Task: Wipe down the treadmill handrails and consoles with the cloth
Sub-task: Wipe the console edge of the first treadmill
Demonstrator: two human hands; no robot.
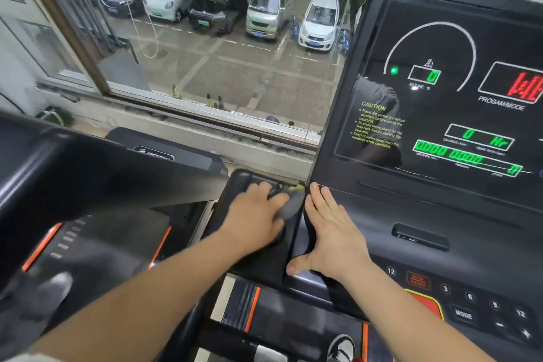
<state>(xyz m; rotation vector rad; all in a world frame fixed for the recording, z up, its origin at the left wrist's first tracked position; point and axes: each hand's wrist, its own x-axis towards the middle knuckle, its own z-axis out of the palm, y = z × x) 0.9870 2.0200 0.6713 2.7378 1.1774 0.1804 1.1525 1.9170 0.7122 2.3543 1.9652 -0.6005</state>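
1. The left hand point(258, 214) has its fingers bent over a grey cloth point(292, 204) with a scrap of yellow-green at its far end. It presses the cloth into the side tray point(239, 178) at the left edge of the console point(440, 214). Both hand and cloth are blurred, so the exact grip is hard to read
2. The right hand point(329, 232) lies flat and wide open on the console just beside the tray, fingers straight, thumb spread out to the side, holding nothing. It seems to be there for support
3. The step in hand looks to be wiping this tray. No streaks or damp patches show anywhere, so there is no telling which surfaces have already been wiped
4. On this console the big screen point(440, 97), lit with green and red figures, and the buttons point(464, 314) near the right forearm are both well apart from the cloth. I would count them as probably left to do
5. No handrail shows plainly. The dark parts with orange stripes point(252, 306) below the hands may belong to one, but I cannot tell, so the rails remain an open item
6. A second treadmill point(88, 173) stands to the left, under the window point(205, 67). Since the task speaks of consoles in the plural, it likely needs wiping as well, so I judge a good share of the job is ahead
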